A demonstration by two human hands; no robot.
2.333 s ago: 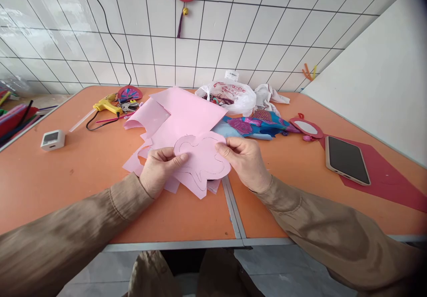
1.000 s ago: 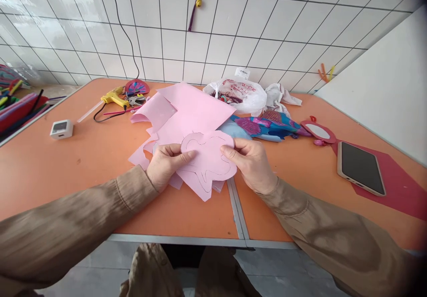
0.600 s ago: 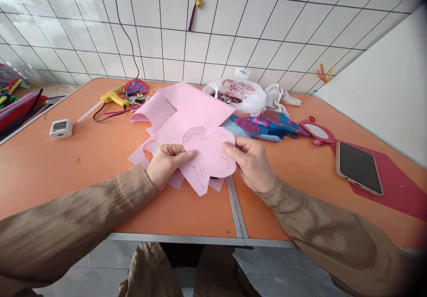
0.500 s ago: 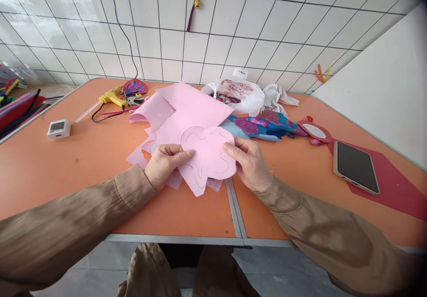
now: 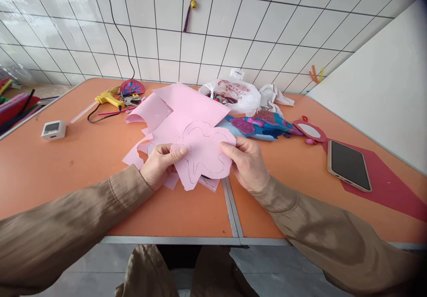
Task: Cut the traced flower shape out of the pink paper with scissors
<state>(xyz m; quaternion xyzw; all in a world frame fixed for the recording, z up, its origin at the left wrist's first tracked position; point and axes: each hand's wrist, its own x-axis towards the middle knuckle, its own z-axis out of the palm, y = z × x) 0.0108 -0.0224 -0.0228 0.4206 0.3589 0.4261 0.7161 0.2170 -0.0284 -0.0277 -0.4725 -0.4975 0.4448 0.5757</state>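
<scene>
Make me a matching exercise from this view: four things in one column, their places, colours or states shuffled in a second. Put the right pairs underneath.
Column one
1. Pink piece with a drawn outline
2. Phone
3. Glue gun
4. Tassel

Column two
A. Dark-screened, lying partly over a red sheet
B. Hanging in front of the tiled wall
C. Held between the left hand and the right hand
D. Yellow, lying toward the back left of the orange table

Right pairs
1-C
2-A
3-D
4-B
</scene>
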